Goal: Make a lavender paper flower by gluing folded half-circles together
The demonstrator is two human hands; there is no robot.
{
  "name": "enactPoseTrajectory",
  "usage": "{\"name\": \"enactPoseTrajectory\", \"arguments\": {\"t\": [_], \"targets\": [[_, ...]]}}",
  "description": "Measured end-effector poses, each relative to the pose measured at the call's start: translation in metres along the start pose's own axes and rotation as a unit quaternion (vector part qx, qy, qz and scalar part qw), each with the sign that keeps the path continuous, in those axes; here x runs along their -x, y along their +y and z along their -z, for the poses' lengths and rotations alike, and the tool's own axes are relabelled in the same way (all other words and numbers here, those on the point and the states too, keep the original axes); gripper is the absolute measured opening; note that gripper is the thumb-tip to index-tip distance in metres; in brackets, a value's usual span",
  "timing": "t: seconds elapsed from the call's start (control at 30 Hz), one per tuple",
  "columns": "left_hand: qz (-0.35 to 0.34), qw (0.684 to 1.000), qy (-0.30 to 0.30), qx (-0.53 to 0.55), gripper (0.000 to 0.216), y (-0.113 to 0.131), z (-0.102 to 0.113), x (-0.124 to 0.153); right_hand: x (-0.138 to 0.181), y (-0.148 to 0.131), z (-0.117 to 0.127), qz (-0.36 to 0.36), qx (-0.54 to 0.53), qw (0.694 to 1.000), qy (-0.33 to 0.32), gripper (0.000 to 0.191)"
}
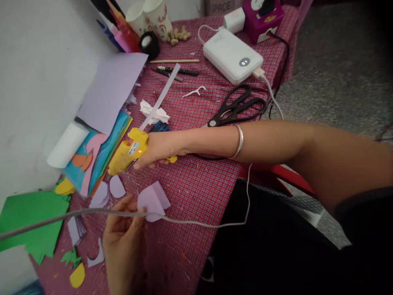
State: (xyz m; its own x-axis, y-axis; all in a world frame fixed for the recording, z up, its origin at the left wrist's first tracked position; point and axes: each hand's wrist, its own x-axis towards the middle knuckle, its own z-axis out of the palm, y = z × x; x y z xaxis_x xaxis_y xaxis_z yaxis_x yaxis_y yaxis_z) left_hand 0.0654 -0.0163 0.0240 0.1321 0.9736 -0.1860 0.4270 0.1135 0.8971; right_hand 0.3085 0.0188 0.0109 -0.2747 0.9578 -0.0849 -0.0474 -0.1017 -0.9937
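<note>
Right hand (161, 149): wrapped round the handle of the yellow glue gun (123, 157), fingers closed on it. Gun's over the checked cloth (193, 192), by the edge of the coloured sheets (106, 157), front end pointing away from the person's body. Orange light is lit. Clear glue stick (164, 92) runs up from its back end.

Left hand (123, 241): thumb and fingers pinched on the left edge of a folded light purple piece (150, 200), just above the cloth. Gun and piece are near each other, not touching. White cord (202, 224) crosses in front of that hand and the piece.

Step in hand, my read: glue work, piece held ready. Next move calls for a steady left pinch, gun tip lined up with the piece, cord kept clear. Gun tip too blurred to tell if glue's out.

Text: "SPACE" on the box (222, 7) at the back. Power bank (231, 55) has lit digits, maybe 07. Gun's white label (133, 148) has print, unreadable.
</note>
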Motion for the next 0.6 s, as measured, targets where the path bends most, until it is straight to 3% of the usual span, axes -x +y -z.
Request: {"name": "enactPoseTrajectory", "arguments": {"t": [0.13,0.3,0.6], "targets": [[0.004,1.000,0.013,-0.023,0.045,-0.0072,0.0022,-0.0046,-0.0041,0.0039,-0.0004,0.011,0.029,0.999,0.015,0.021],[-0.026,0.999,0.023,-0.040,0.038,-0.0083,-0.0002,-0.0067,-0.0062,0.0067,-0.0002,0.009,0.033,0.999,0.024,0.017],[-0.024,0.998,0.013,-0.049,0.043,-0.0074,-0.0009,-0.0073,-0.0029,0.0044,-0.0009,0.010,0.059,0.998,0.017,0.019]]}}
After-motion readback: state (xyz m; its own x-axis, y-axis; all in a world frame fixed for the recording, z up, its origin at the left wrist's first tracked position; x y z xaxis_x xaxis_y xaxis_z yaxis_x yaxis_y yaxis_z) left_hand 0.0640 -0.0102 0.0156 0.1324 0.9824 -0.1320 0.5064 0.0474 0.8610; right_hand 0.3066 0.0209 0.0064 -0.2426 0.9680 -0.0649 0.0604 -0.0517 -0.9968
